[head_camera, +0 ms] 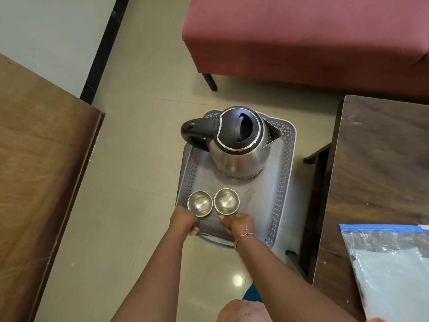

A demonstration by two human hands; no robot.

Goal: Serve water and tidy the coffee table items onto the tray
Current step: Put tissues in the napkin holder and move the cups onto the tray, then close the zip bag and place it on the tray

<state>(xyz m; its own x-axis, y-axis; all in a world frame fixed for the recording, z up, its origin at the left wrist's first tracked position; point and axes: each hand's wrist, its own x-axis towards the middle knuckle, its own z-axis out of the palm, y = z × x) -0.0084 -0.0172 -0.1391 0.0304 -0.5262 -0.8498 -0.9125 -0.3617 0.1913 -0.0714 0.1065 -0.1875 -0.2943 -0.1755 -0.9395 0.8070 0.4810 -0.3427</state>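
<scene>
Both your hands are on the near rim of the grey perforated plastic tray (pixel 284 173). Your L hand (pixel 184 223) is curled round its near-left corner. Your R hand (pixel 240 225), with a thin bracelet (pixel 243 235) at the wrist, is clenched on the rim just right of that, by the cut-out handle.

On the tray:
- Steel electric kettle (pixel 236 156) stands upright on the far half, black lid on. Its handle sticks out past the tray's left rim and its spout points at the far-right corner.
- 2 small steel cups sit upright at the near-left, side by side and nearly touching. The left cup (pixel 200 203) is right by your L fingers, the right cup (pixel 226 201) just ahead of your R hand. Insides are shiny; can't tell if there's water.
- Right half of the tray floor is bare.

Tiled floor (pixel 139 135) shows under the tray on all sides. Left of it, w/ a wide strip of floor between, is a brown wooden table (pixel 41 159). To the right, closer, is a dark wooden table (pixel 383 170) w/ a zip-top plastic bag (pixel 390 270) on its near part. Beyond the far rim is a red upholstered seat (pixel 301 38), its dark leg nearest the kettle.
</scene>
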